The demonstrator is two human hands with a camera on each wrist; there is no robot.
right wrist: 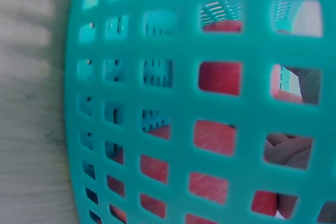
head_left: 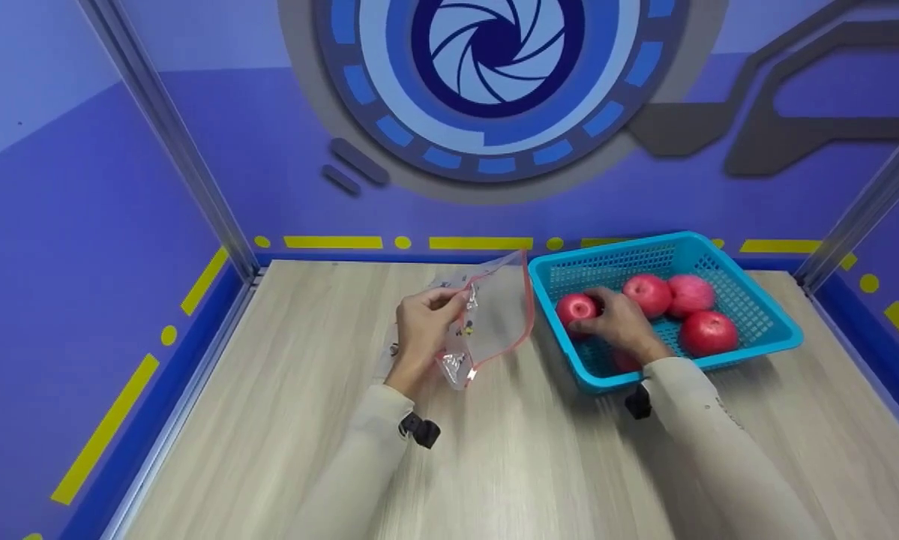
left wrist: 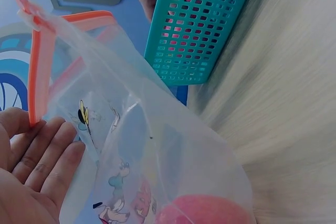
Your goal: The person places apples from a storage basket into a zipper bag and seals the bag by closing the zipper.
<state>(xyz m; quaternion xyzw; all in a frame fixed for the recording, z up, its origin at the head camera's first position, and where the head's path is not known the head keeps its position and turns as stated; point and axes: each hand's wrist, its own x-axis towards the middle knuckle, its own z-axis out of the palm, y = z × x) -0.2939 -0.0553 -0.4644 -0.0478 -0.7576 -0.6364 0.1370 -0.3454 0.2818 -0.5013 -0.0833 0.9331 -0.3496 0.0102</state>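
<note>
Right hand (head_left: 620,324) is inside the blue basket (head_left: 756,304), grip curled over a red apple (head_left: 575,307) at the basket's near-left corner; fingertips lie on the apple's front face, thumb side toward the other fruit. The right wrist view looks through the basket's mesh wall (right wrist: 173,103): red apple skin shows behind the holes and curled fingers (right wrist: 286,150) at lower right. Left hand (head_left: 425,326) holds a clear zip bag (head_left: 494,311) with an orange-red seal strip, grip pinching the bag's upper edge between thumb and fingers, the bag raised and tilted just left of the basket, mouth edge toward it. The left wrist view shows the palm and fingers (left wrist: 37,166) against the film, cartoon prints on the plastic, the orange strip (left wrist: 39,72) running upward, and a pink-red rounded shape (left wrist: 205,211) at the bottom edge; whether it sits in the bag or behind it cannot be told. Three more apples lie in the basket: two at the back (head_left: 648,294) (head_left: 690,292), touching each other, and one nearer front right (head_left: 708,332). Basket stands on the pale wood-grain surface (head_left: 307,420), toward its right rear, close to the blue back wall (head_left: 269,165).
</note>
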